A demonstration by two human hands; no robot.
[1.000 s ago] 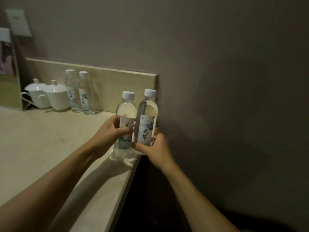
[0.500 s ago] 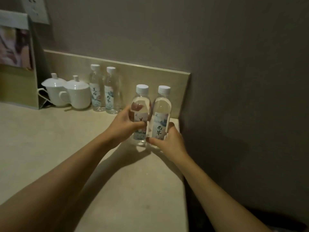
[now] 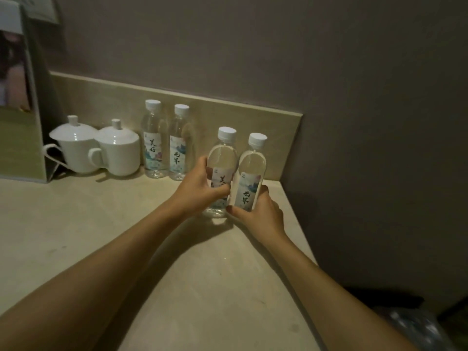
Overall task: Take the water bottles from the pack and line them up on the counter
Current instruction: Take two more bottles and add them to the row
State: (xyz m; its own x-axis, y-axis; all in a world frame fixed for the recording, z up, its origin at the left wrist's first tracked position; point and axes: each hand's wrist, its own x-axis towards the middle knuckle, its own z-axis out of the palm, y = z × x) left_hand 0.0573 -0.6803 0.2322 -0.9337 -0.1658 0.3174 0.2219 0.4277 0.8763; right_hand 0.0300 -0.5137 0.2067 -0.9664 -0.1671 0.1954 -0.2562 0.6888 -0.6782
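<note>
Left hand (image 3: 200, 186) grips the left held bottle (image 3: 222, 171) at label height, thumb across the front, fingers wrapped behind. Right hand (image 3: 258, 211) grips the right held bottle (image 3: 250, 178) low on the body, thumb at the front near the base, fingers round the far side. Both bottles upright, clear, white caps, side by side and touching, over the right end of the counter (image 3: 202, 274) near its corner by the wall. Base of the left held bottle sits at or just above the counter surface; contact can't be confirmed. Base of the right one is hidden by the hand. Two more bottles stand at the rear against the backsplash (image 3: 228, 115): rear left bottle (image 3: 153, 143) and rear right bottle (image 3: 179, 145), upright, touching or nearly so, well apart from the held pair. Left of them, two white lidded cups (image 3: 98, 148) stand adj. to each other, handles facing left. Far left: an upright display stand (image 3: 17, 97) w/ a printed card; contents blurred. Lighting is dim.
</note>
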